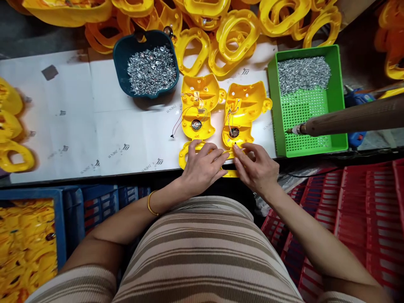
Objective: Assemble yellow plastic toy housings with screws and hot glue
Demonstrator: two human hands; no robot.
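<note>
1. Your left hand (203,168) lies with bent, spread fingers over the ring end of the left yellow shell (204,101). Its fingertips reach to the ring end of the right yellow shell (244,111) — I cannot tell how hard they press.
2. Your right hand (259,168) has thumb and finger close together at the low part of the right shell, beside a small black bit (235,144). I cannot tell if they pinch it.
3. Both shells lie side by side, hollow side up, near your edge of the surface (75,126). Each has thin wires and a round disc inside.
4. A soft, steady touch seems best: keep the right shell flat with one hand and let the other do the small work. Pulling could hurt the thin wires — so leave them loose and away from the rim.
5. On the surface, a dark tub (119,69) full of shiny metal bits sits left of the shells. A green basket (309,111) with more bits sits to their right, under a hanging tool (347,115).
6. Yellow rings (222,35) pile up at the far side. Below, a blue crate (31,193) is at your left and red crates (347,198) at your right.
</note>
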